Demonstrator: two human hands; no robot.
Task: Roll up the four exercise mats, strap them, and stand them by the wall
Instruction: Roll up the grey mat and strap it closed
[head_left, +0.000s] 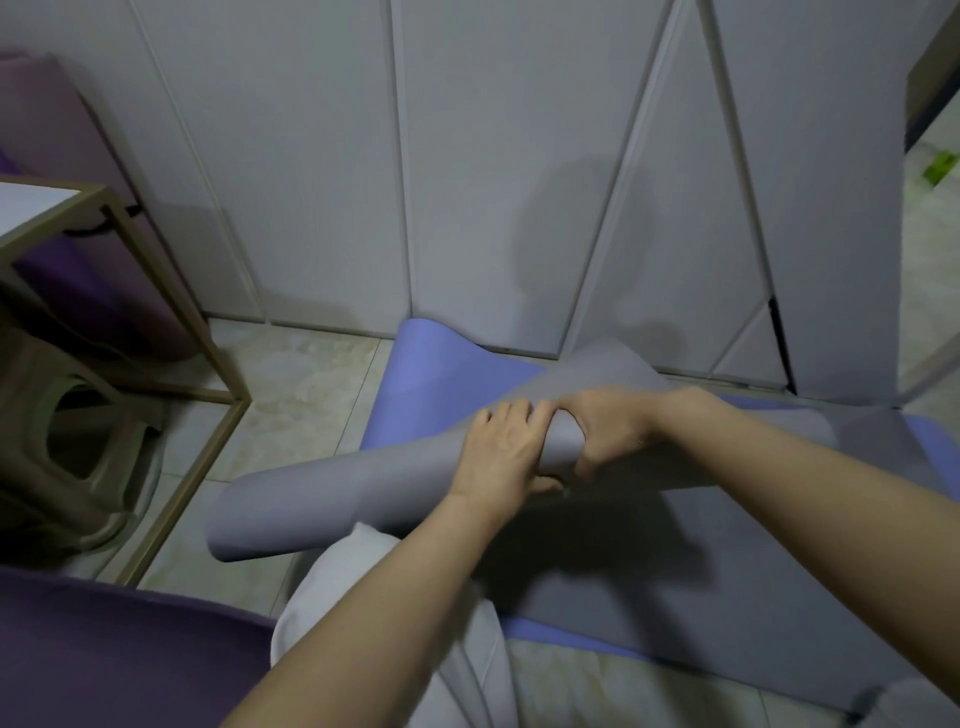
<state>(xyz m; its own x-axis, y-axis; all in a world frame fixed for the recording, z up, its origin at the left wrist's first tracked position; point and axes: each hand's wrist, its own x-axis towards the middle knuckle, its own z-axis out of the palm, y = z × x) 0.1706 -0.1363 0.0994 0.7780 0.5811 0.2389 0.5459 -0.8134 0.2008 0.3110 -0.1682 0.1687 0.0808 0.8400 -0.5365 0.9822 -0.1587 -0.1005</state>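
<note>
1. The wall (467, 156) fills the upper frame from left to right.
2. A half-rolled mat (291, 499) lies across mid-frame, its unrolled part spreading to the lower right.
3. It lies on a flat mat (415, 358), whose far end meets the foot of the wall.
4. The left hand (501, 452) and right hand (608, 436) grip the roll at centre, touching each other.
5. A knee (363, 571) sits at lower centre, in front of the roll.
6. A third mat (104, 649) fills the lower left corner.
7. A table (171, 291) stands at the left edge, with a stool (78, 457) under it and a standing mat (57, 119) behind it at upper left.
</note>
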